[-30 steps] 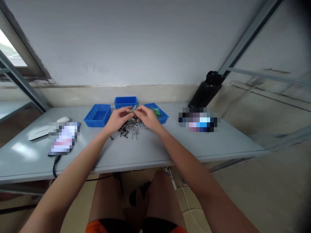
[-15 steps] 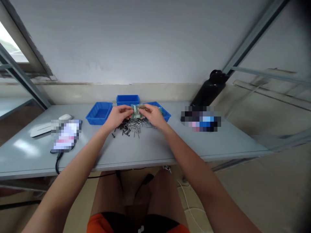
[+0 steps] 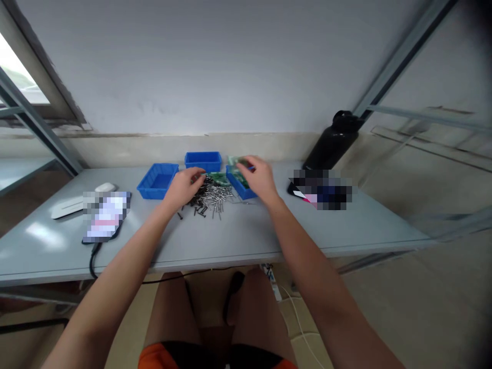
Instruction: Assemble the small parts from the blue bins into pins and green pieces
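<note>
My right hand [image 3: 257, 175] pinches a small clear, greenish plastic bag [image 3: 235, 163] over the right blue tray [image 3: 246, 193]. Inside that tray is some green material, partly hidden by the hand. My left hand [image 3: 186, 185] hovers at the left edge of a pile of loose screws and nails [image 3: 215, 196]. Its fingers are curled, with a small gap between thumb and forefinger, and I see nothing held there. Just right of its fingertips, a green packet [image 3: 218, 178] lies behind the pile.
Two more blue trays stand at the left [image 3: 157, 183] and the back [image 3: 203, 162]. A phone [image 3: 106, 218] with a cable lies left, near a white mouse [image 3: 104, 187]. A black bottle [image 3: 332, 138] and a blurred item [image 3: 326, 192] are at the right.
Both hands were together on the small bag above the pile. My right hand has carried it right, over the right tray; my left hand has let go and stayed by the pile.
</note>
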{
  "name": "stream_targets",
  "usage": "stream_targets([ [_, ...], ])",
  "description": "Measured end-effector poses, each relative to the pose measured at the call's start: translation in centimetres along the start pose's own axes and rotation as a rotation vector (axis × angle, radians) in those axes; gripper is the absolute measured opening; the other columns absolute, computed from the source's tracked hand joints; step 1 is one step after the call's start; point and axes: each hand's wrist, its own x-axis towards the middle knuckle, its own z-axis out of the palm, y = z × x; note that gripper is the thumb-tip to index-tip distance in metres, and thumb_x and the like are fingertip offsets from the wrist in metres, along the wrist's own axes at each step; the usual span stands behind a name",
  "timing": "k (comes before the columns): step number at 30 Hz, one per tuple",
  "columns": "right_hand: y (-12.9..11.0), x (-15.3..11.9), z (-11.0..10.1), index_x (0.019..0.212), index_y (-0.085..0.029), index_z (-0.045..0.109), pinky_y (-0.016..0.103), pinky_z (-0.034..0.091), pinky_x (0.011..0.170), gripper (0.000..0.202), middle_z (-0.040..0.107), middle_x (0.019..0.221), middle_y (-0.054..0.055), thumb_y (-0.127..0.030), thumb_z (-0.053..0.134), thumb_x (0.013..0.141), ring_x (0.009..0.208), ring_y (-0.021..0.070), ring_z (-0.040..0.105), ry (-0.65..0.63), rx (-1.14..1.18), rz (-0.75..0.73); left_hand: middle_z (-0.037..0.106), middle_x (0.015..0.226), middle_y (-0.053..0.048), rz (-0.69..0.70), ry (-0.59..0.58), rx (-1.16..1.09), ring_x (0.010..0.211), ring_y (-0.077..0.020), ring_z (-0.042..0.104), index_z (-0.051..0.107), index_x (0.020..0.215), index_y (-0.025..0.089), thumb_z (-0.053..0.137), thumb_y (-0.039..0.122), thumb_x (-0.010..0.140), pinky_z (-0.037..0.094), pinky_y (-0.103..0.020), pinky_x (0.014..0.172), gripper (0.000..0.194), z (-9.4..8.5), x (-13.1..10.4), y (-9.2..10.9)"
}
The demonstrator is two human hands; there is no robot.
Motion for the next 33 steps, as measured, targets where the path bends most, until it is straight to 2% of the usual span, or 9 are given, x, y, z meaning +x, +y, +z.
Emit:
stream_targets([
  [1,0.7,0.2,-0.6,0.096,-0.02,0.069,0.037,0.048,0.082,0.02,0.068,0.097,0.008,-0.032,0.055,0.086,0.087,0.0211,0.061,0.067,-0.1,0.0,0.071,0.091,-0.007,0.02,-0.007,0.102,0.082,-0.019,0.064,0.068,0.104,0.017,0.052,0.03,0.088,0.05,-0.033,0.079,0.027,-0.2,0.0,-0.3],
  [3,1.9,0.3,-1.5,0.098,-0.019,0.069,0.038,0.046,0.083,0.022,0.067,0.099,0.011,-0.027,0.052,0.087,0.091,0.0236,0.061,0.087,-0.279,0.051,0.07,0.098,-0.009,0.045,-0.033,0.293,0.093,-0.0231,0.062,0.069,0.105,0.016,0.049,0.027,0.089,0.048,-0.036,0.084,0.028,-0.6,0.1,-0.9],
  [5,2.7,0.1,-1.7,0.095,-0.019,0.071,0.039,0.046,0.081,0.021,0.068,0.097,0.012,-0.025,0.053,0.087,0.09,0.0256,0.062,-0.042,-0.412,0.127,0.069,0.101,-0.011,0.048,-0.062,0.456,0.1,-0.0263,0.06,0.069,0.105,0.016,0.047,0.027,0.09,0.047,-0.038,0.087,0.029,-1.1,0.2,-1.5],
  [8,3.1,-0.3,-1.3,0.09,-0.019,0.072,0.038,0.046,0.076,0.025,0.069,0.091,0.012,-0.034,0.052,0.089,0.086,0.0266,0.062,-0.199,-0.486,0.19,0.068,0.102,-0.013,0.027,-0.123,0.612,0.1,-0.0281,0.059,0.069,0.108,0.014,0.045,0.026,0.09,0.047,-0.038,0.087,0.032,-1.6,0.4,-2.3],
  [11,2.8,-0.4,-0.8,0.091,-0.019,0.071,0.04,0.046,0.079,0.032,0.068,0.091,0.013,-0.041,0.049,0.09,0.089,0.0274,0.061,-0.146,-0.453,0.188,0.067,0.105,-0.014,0.021,-0.201,0.704,0.102,-0.0294,0.058,0.069,0.11,0.014,0.045,0.023,0.089,0.046,-0.039,0.087,0.034,-1.8,0.4,-2.8],
  [17,2.0,0.0,0.3,0.094,-0.02,0.067,0.041,0.045,0.088,0.022,0.066,0.094,0.01,-0.033,0.049,0.089,0.091,0.0238,0.06,0.028,-0.228,0.004,0.062,0.117,-0.016,0.018,-0.318,0.842,0.113,-0.0338,0.052,0.071,0.109,0.015,0.051,0.02,0.085,0.044,-0.043,0.09,0.031,-1.5,0.1,-3.7],
  [25,0.6,-0.2,1.3,0.09,-0.021,0.066,0.035,0.049,0.078,0.017,0.069,0.088,0.006,-0.031,0.053,0.086,0.081,0.0192,0.062,-0.009,-0.039,-0.026,0.06,0.12,-0.018,0.019,-0.247,0.869,0.123,-0.0351,0.045,0.072,0.1,0.012,0.055,0.027,0.086,0.035,-0.045,0.101,0.026,-0.9,0.0,-3.3],
  [31,0.5,-0.2,1.4,0.089,-0.022,0.067,0.034,0.049,0.077,0.015,0.07,0.087,0.005,-0.029,0.054,0.085,0.081,0.0189,0.063,-0.02,-0.024,-0.013,0.064,0.11,-0.019,-0.047,-0.221,0.886,0.11,-0.0345,0.054,0.072,0.094,0.011,0.047,0.018,0.089,0.042,-0.044,0.089,0.027,-1.3,0.1,-2.9],
  [33,0.5,-0.3,1.5,0.089,-0.022,0.067,0.034,0.049,0.076,0.015,0.07,0.087,0.004,-0.028,0.054,0.086,0.081,0.0185,0.063,-0.028,-0.023,-0.011,0.066,0.106,-0.018,-0.039,-0.169,0.856,0.107,-0.0336,0.056,0.072,0.093,0.013,0.043,0.018,0.09,0.043,-0.043,0.086,0.03,-1.5,0.2,-2.8],
])
